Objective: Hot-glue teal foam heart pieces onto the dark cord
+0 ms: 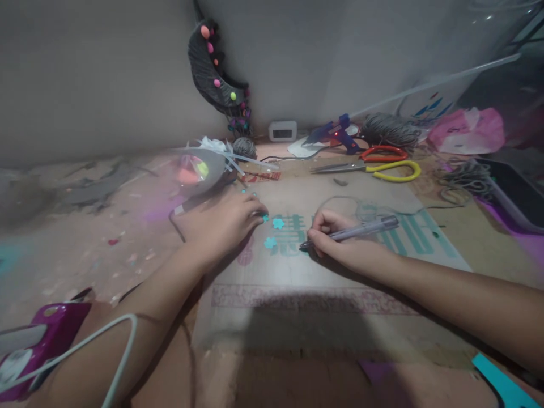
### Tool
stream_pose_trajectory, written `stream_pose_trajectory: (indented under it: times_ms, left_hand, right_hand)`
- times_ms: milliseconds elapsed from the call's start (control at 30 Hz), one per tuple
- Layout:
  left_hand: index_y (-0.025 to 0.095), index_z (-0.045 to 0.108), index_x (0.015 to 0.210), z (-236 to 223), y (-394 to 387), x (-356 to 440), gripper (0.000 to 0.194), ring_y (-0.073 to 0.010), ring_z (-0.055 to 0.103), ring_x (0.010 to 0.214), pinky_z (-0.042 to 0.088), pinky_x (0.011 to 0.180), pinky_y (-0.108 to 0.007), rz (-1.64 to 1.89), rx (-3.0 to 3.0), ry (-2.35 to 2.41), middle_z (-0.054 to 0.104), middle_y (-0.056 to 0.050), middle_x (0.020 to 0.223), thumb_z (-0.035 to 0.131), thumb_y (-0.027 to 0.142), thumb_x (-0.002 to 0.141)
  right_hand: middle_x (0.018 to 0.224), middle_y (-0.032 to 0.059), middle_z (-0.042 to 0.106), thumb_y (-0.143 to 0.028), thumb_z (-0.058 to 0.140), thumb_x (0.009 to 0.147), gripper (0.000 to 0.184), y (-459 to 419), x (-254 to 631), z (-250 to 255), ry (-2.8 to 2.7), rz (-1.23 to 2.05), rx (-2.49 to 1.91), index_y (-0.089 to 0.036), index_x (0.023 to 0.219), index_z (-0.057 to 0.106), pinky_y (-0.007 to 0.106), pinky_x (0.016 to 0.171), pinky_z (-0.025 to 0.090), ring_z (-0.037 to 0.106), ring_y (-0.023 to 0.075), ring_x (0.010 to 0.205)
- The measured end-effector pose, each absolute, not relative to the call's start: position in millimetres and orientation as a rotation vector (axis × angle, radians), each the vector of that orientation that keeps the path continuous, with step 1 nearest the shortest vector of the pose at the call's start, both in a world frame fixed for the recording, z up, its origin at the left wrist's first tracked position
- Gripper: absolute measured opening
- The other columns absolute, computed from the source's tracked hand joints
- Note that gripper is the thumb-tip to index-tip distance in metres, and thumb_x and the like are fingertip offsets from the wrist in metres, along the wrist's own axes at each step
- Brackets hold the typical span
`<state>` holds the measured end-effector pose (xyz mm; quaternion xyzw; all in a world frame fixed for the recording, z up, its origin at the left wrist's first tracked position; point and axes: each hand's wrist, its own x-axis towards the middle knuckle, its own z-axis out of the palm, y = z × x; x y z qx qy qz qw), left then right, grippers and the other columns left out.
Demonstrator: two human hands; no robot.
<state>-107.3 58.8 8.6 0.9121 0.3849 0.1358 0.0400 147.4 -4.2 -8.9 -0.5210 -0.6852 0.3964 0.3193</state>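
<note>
My right hand (335, 235) grips a grey pen (365, 228), its dark tip pointing left and down near the printed sheet (246, 317). At the left, my left hand (238, 214) has its fingers drawn together, with a small turquoise flower cutout (266, 218) at the fingertips. Two more turquoise pieces, an upper flower cutout (278, 223) and a lower flower cutout (270, 243), lie on the sheet between my hands. Large green characters and a reddish patterned border are printed on the sheet.
Scissors (389, 170) with red and yellow handles lie behind the sheet, near a blue glue gun (334, 135) with a lit red light. Grey yarn (389, 130), a dark tray (521, 192) and a magenta punch-like tool (55, 334) surround the work area. A white cable (127, 340) crosses my left forearm.
</note>
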Motion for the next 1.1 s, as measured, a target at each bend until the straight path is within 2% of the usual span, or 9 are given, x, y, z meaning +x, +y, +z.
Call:
stream_pose_trajectory:
  times_ms: [100, 267, 333, 467, 567, 667, 833, 967, 1100]
  left_hand:
    - [0.018, 0.067, 0.086, 10.7, 38.8, -98.5, 0.013, -0.0177, 0.063, 0.086, 0.046, 0.077, -0.030, 0.610, 2.553, 1.266, 0.070, -0.002, 0.088, 0.062, 0.028, 0.092]
    - [0.020, 0.067, 0.096, -2.6, -15.7, -81.1, 0.013, -0.0160, 0.063, 0.084, 0.044, 0.079, -0.031, 0.726, 2.802, 0.810, 0.073, -0.001, 0.092, 0.054, 0.023, 0.097]
    - [0.018, 0.067, 0.101, -8.8, -28.3, -79.8, 0.018, -0.0182, 0.062, 0.085, 0.042, 0.077, -0.034, 0.634, 2.963, 0.762, 0.073, -0.003, 0.094, 0.050, 0.018, 0.099]
    - [0.020, 0.065, 0.113, -9.3, -33.0, -86.1, 0.019, -0.0184, 0.061, 0.089, 0.042, 0.080, -0.033, 0.585, 2.910, 0.837, 0.072, -0.002, 0.101, 0.054, 0.021, 0.097]
    - [0.022, 0.068, 0.100, -3.1, -33.0, -89.6, 0.013, -0.0168, 0.060, 0.083, 0.041, 0.076, -0.032, 0.536, 2.845, 0.865, 0.071, 0.000, 0.091, 0.056, 0.023, 0.096]
    - [0.021, 0.069, 0.093, 0.6, -34.9, -86.6, 0.016, -0.0168, 0.058, 0.074, 0.039, 0.069, -0.031, 0.471, 2.864, 0.852, 0.067, 0.001, 0.081, 0.054, 0.020, 0.096]
    - [0.019, 0.067, 0.095, -2.2, -35.6, -77.5, 0.018, -0.0190, 0.054, 0.073, 0.037, 0.068, -0.033, 0.420, 2.925, 0.848, 0.062, -0.002, 0.080, 0.050, 0.020, 0.097]
    - [0.019, 0.065, 0.097, -3.7, -36.4, -76.4, 0.015, -0.0194, 0.049, 0.071, 0.034, 0.067, -0.034, 0.379, 2.956, 0.875, 0.058, -0.002, 0.080, 0.050, 0.020, 0.097]
    - [0.018, 0.063, 0.096, -2.0, -37.9, -77.0, 0.013, -0.0200, 0.047, 0.070, 0.030, 0.064, -0.034, 0.294, 3.002, 0.873, 0.055, -0.003, 0.079, 0.051, 0.021, 0.096]
  right_hand:
    - [0.057, -0.0037, 0.057, -0.033, 0.056, 0.087, 0.019, -4.3, 147.8, -3.7, -1.742, 1.086, -1.331, -0.022, 0.073, 0.048, 0.025, 0.051, 0.039, 0.054, 0.0130, 0.052]
    - [0.056, -0.0051, 0.056, -0.030, 0.054, 0.089, 0.018, -3.5, 147.3, 3.7, -1.615, 1.156, -1.258, -0.023, 0.075, 0.046, 0.024, 0.053, 0.041, 0.056, 0.0121, 0.054]
    - [0.056, -0.0053, 0.056, -0.030, 0.055, 0.089, 0.017, -3.7, 147.0, 2.4, -1.630, 1.180, -1.229, -0.023, 0.076, 0.046, 0.024, 0.053, 0.041, 0.056, 0.0117, 0.054]
    - [0.060, -0.0048, 0.058, -0.032, 0.057, 0.090, 0.015, -5.2, 148.7, -4.2, -1.682, 1.180, -1.191, -0.021, 0.081, 0.052, 0.023, 0.053, 0.042, 0.056, 0.0107, 0.055]
    - [0.062, -0.0038, 0.059, -0.036, 0.060, 0.089, 0.018, -6.3, 150.8, -6.6, -1.730, 1.162, -1.204, -0.020, 0.083, 0.056, 0.023, 0.053, 0.042, 0.056, 0.0104, 0.056]
    - [0.062, -0.0031, 0.060, -0.040, 0.065, 0.086, 0.023, -7.7, 151.4, -5.7, -1.778, 1.149, -1.210, -0.020, 0.080, 0.056, 0.022, 0.050, 0.040, 0.055, 0.0106, 0.055]
    - [0.059, -0.0053, 0.056, -0.032, 0.066, 0.085, 0.021, -11.1, 148.8, -3.5, -1.897, 1.082, -1.175, -0.021, 0.076, 0.050, 0.020, 0.045, 0.035, 0.048, 0.0086, 0.050]
    - [0.053, -0.0074, 0.047, -0.025, 0.063, 0.085, 0.025, -11.6, 146.5, -2.4, -2.029, 0.883, -1.138, -0.021, 0.068, 0.045, 0.021, 0.044, 0.029, 0.041, 0.0069, 0.046]
    - [0.054, -0.0069, 0.046, -0.018, 0.061, 0.082, 0.026, -10.5, 145.2, -1.0, -2.073, 0.756, -1.128, -0.021, 0.064, 0.042, 0.021, 0.046, 0.028, 0.040, 0.0067, 0.048]
